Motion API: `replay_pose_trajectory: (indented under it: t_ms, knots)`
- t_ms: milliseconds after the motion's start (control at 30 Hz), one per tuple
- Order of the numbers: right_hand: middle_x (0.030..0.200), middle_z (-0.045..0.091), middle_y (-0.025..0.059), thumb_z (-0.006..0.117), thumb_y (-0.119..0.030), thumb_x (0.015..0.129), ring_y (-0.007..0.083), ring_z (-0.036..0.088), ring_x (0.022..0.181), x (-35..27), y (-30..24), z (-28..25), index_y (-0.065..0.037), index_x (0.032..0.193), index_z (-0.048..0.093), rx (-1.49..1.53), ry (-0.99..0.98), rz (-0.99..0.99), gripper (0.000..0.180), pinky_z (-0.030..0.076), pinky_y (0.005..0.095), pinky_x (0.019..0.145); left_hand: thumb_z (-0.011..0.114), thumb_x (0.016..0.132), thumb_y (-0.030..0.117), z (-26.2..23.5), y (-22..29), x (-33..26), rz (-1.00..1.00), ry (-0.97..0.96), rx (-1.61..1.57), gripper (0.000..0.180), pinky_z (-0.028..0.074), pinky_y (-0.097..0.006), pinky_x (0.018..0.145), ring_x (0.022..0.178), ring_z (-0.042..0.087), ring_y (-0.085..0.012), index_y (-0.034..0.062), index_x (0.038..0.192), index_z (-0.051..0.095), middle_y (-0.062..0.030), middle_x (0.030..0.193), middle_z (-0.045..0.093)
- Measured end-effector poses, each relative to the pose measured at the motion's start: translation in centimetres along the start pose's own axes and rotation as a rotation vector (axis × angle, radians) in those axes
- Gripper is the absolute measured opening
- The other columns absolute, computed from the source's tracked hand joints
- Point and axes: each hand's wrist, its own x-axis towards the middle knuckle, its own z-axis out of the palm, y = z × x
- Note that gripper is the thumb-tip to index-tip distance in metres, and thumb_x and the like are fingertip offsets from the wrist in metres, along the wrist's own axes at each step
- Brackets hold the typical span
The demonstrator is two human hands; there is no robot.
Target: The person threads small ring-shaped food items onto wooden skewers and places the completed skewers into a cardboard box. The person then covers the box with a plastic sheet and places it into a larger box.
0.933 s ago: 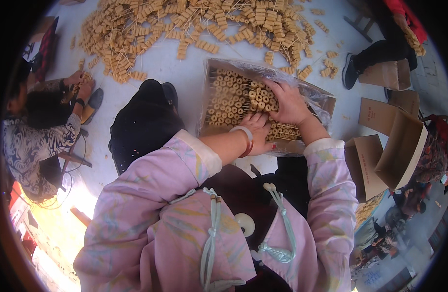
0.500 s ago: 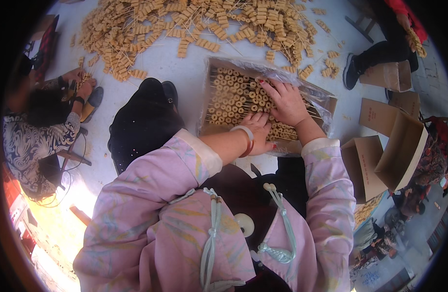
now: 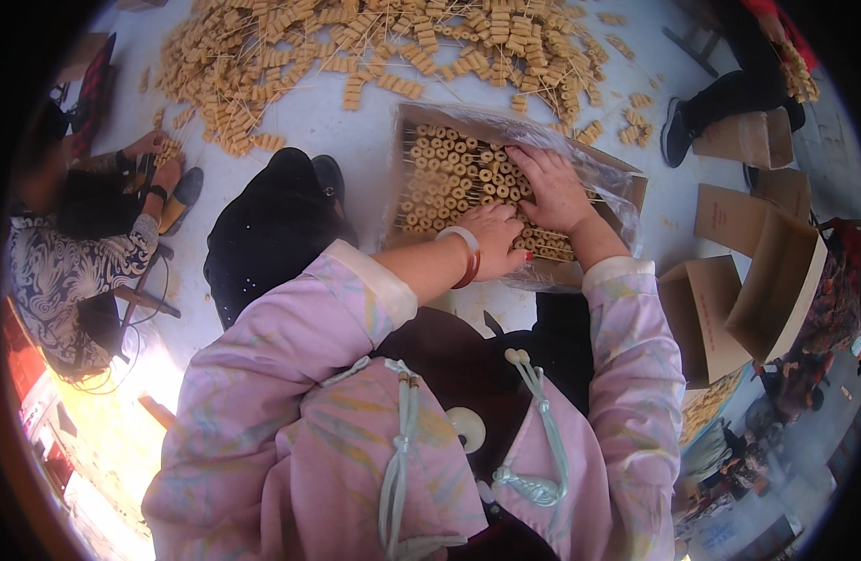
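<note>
A cardboard box [image 3: 440, 114] lined with clear plastic lies before me, filled with skewers of tan, ring-shaped food pieces [image 3: 440, 178] packed with their round ends up. My left hand [image 3: 489, 241] rests on the skewers near the box's front edge, fingers laid out flat and thumb pointing right. Farther back and to the right, my right hand [image 3: 554, 192] presses down on the skewers with fingers extended. Neither hand grips anything that I can see. Some skewers are hidden under both palms.
A large heap of similar skewers [image 3: 374, 42] covers the floor ahead. Open cardboard boxes [image 3: 776, 290] stand at the right. A seated person [image 3: 75, 271] handles skewers at the left; another person's hand [image 3: 772, 28] holds some at the upper right.
My left hand has shifted slightly back toward me and left, its fingers a little more bent. The right hand stays on nearly the same spot.
</note>
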Motion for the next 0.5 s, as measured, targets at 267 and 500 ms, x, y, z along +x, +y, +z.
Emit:
replay_pose_trajectory:
  t_ms: [267,500]
  knots:
    - [0.123,0.055,0.0134,0.067,-0.009,0.071,0.0312,0.052,0.113,-3.0,0.2,-1.1,-0.006,0.124,0.055,0.006,0.153,0.114,0.055,0.043,0.0415,0.096,0.060,0.084,0.010,-3.0,-2.3,2.1,-0.148,0.529,-0.102,0.029,0.046,-0.042,0.092,0.106,0.056,-0.0365,0.0065,0.113,0.062,-0.0182,0.112,0.059]
    - [0.122,0.056,0.0146,0.069,-0.010,0.074,0.0323,0.053,0.113,-3.9,-0.9,-2.8,-0.002,0.126,0.052,-0.261,0.129,0.376,0.055,0.044,0.0425,0.095,0.054,0.091,0.015,-4.0,-3.4,3.5,-0.229,0.359,-0.032,0.050,0.039,-0.040,0.107,0.126,0.046,-0.0351,0.0081,0.140,0.046,-0.0203,0.134,0.048]
